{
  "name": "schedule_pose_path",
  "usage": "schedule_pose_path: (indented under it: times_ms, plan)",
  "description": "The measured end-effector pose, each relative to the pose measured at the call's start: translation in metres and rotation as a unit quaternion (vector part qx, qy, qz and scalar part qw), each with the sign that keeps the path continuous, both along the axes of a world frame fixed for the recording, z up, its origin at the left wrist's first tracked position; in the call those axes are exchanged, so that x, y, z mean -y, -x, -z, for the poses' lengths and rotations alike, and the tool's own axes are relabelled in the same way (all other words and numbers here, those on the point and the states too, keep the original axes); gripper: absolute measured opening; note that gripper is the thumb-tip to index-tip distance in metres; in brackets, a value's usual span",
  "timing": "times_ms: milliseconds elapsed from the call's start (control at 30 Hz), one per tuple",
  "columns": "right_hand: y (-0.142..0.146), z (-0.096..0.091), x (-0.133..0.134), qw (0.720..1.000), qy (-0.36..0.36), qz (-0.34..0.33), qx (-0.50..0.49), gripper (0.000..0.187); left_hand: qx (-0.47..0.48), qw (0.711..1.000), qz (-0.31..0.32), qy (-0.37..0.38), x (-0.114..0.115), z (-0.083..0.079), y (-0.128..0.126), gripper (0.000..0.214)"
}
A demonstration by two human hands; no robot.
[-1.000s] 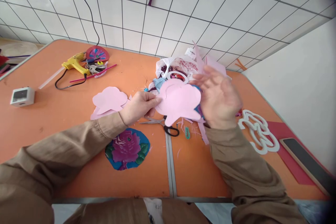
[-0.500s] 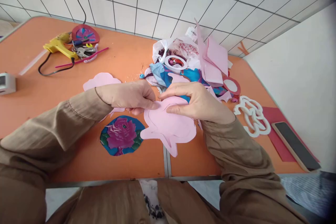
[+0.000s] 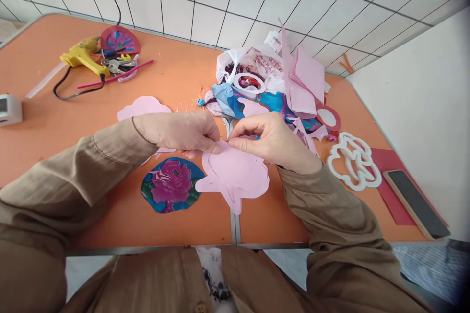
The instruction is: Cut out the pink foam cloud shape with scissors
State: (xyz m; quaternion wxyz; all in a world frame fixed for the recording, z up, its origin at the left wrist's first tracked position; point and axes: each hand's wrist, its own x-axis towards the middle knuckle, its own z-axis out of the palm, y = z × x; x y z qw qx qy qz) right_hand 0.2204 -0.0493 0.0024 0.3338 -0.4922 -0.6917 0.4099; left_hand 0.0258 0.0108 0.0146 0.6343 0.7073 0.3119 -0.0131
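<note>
A pink cut-out sheet (image 3: 237, 173) with a wavy outline and a pointed tail at its lower edge hangs between my hands above the table. Faint drawn lines run over it. My left hand (image 3: 185, 132) is closed, its thumb pressing the cut-out's upper left edge. At the top edge, my right hand (image 3: 270, 139) makes a pinch with thumb and forefinger, close beside the left fingertips. What lies right between those fingertips is too small to make out. Below my left hand lies a rounded blue piece with a pink rose (image 3: 172, 185).
Another pink cut-out (image 3: 143, 106) lies behind my left arm. A yellow glue gun (image 3: 82, 58) with its cord and keys (image 3: 119, 65) sit at back left. Fabric, a plastic bag (image 3: 264, 66) and pink sheets (image 3: 306, 80) pile up behind. White cloud-shaped frames (image 3: 354, 161) and a phone (image 3: 416, 204) are at right.
My right hand has drawn its spread fingers together into a pinch at the top edge of the pink cut-out. The cut-out has shifted slightly. My left hand keeps its hold.
</note>
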Motion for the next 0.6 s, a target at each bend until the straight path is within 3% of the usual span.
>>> schedule_pose_path:
  times_ms: [100, 400, 600]
  plan:
    - [0.0009, 0.0019, 0.0006, 1.000, 0.016, 0.009, -0.011, 0.015, 0.001, 1.000, -0.011, -0.010, -0.0010, 0.0026, 0.0009, 0.039]
    - [-0.0004, -0.0005, 0.0020, 0.999, 0.012, -0.016, 0.044, 0.023, -0.060, 0.989, 0.107, -0.078, -0.0048, -0.0030, 0.0056, 0.035]
    - [-0.0040, -0.0046, 0.0022, 0.997, 0.018, -0.034, 0.067, 0.018, -0.083, 0.985, 0.119, -0.097, -0.0047, -0.0060, 0.0053, 0.037]
